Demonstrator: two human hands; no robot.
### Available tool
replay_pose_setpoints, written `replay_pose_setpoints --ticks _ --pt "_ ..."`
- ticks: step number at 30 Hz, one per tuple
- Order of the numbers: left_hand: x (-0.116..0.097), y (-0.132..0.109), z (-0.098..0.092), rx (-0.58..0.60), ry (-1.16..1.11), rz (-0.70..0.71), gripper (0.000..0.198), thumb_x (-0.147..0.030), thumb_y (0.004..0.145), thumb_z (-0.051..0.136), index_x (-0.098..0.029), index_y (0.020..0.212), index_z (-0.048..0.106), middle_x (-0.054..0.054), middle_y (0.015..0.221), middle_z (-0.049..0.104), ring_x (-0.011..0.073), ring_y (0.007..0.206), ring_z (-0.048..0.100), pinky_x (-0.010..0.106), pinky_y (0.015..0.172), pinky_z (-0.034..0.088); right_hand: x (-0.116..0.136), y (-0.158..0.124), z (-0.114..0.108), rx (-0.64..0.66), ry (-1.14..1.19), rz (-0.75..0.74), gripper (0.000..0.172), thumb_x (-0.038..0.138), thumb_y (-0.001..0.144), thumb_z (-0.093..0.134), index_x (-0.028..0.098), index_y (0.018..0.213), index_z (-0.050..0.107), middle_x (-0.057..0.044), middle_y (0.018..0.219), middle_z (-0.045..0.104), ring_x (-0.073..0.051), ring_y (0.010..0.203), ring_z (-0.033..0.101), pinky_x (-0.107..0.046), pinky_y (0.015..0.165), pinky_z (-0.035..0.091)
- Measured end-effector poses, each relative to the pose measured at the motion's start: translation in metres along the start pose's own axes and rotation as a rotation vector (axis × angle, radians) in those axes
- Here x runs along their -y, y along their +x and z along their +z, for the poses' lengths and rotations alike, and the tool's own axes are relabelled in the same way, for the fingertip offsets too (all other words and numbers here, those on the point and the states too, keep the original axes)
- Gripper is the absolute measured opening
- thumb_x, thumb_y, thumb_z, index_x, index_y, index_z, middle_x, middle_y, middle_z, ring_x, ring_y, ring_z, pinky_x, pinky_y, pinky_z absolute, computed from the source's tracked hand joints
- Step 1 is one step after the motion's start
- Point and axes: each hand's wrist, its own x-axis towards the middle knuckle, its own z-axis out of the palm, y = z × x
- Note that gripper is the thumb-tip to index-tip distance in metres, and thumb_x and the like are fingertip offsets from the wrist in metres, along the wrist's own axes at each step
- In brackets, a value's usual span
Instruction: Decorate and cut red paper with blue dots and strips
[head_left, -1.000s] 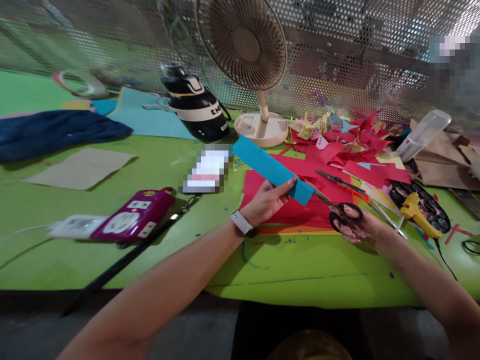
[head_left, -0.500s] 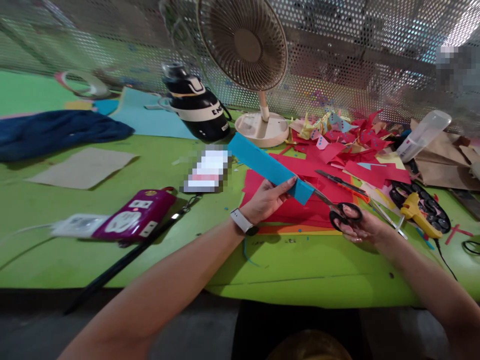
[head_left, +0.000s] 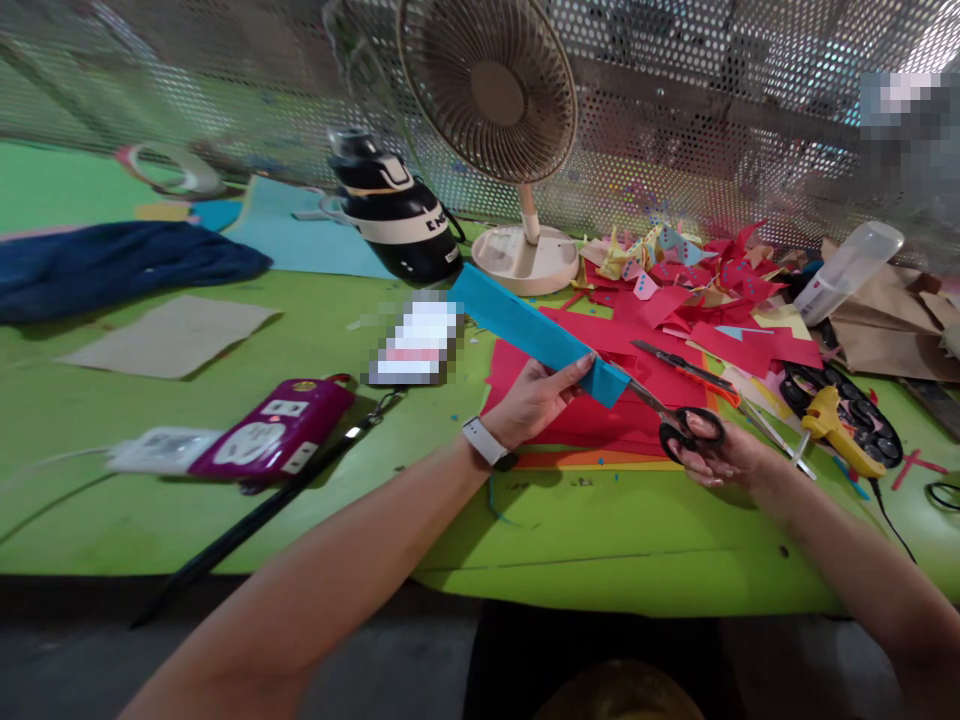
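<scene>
My left hand (head_left: 536, 400), with a watch on its wrist, pinches a folded strip of blue paper (head_left: 521, 325) near its right end. My right hand (head_left: 716, 455) has its fingers through the black handles of a pair of scissors (head_left: 671, 415). The scissor blades reach left to the blue paper, beside my left thumb, and a small flap of the strip hangs over to the right of the blades. Under both hands lie sheets of red paper (head_left: 600, 425). An orange utility knife (head_left: 694, 370) rests on them, just beyond the scissors.
A fan (head_left: 525, 255) and a black bottle (head_left: 401, 225) stand at the back. A phone (head_left: 416, 340) and a purple power bank-like box (head_left: 270, 435) lie left. To the right are red paper scraps (head_left: 720, 280), a yellow glue gun (head_left: 832, 430) and a clear bottle (head_left: 851, 270).
Both hands stay almost in place. The flap at the right end of the blue strip has shifted slightly at the scissor blades.
</scene>
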Motion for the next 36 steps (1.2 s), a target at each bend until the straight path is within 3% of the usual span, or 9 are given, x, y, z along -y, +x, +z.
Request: replay_pose_setpoints --ticks 17,26,36 --pt "-0.0002 -0.0034 0.0077 -0.040 0.019 -0.012 0.033 -0.034 0.050 0.095 -0.018 0.071 0.076 0.001 0.075 0.076 0.0152 0.069 0.069 0.030 0.072 0.060 -0.0030 0.0012 -0.0022 0.010 -0.032 -0.018 0.046 0.061 0.081 0.066 0.015 0.082 0.061 0.008 0.051 0.059 0.000 0.024 0.026 -0.014 0.028 0.032" --pt "0.0004 -0.0034 0.0063 -0.028 0.014 0.001 0.031 -0.033 0.054 0.094 -0.017 0.073 0.077 0.003 0.077 0.076 0.0177 0.074 0.071 0.034 0.080 0.059 0.0008 -0.0007 0.0010 -0.021 -0.053 -0.019 0.048 0.062 0.077 0.070 0.015 0.080 0.062 0.009 0.048 0.056 0.000 0.024 0.024 -0.014 0.028 0.030" --pt "-0.0015 -0.0008 0.0048 -0.102 -0.009 0.053 0.031 -0.033 0.053 0.094 -0.019 0.073 0.076 0.002 0.077 0.076 0.0178 0.076 0.071 0.029 0.071 0.058 0.0046 -0.0023 0.0053 -0.034 -0.045 -0.028 0.046 0.059 0.078 0.070 0.014 0.078 0.061 0.010 0.045 0.052 0.001 0.024 0.021 -0.014 0.029 0.030"
